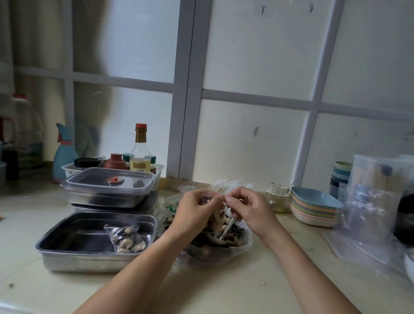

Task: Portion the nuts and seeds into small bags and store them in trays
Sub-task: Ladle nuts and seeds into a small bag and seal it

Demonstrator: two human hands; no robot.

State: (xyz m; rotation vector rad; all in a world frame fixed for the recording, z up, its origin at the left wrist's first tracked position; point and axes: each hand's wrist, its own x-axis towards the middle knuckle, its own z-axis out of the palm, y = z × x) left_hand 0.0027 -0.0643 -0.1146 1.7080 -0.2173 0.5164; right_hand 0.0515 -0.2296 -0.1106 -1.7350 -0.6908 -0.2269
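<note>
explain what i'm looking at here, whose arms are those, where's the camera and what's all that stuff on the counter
There is no machine here: a person works with two bare hands. The one picture comes from a wide-angle camera worn on the person's head, looking forward and down, so the arms reach in from the bottom edge. The left hand and right hand both pinch the top of a small zip bag that holds some nuts. Below it on the counter lies a large open bag of mixed nuts and seeds with a metal spoon in it. To the left an open steel tray holds one filled small bag; behind it sits a lidded tray. To the right stand a glass jar and a stack of coloured dishes.
</note>
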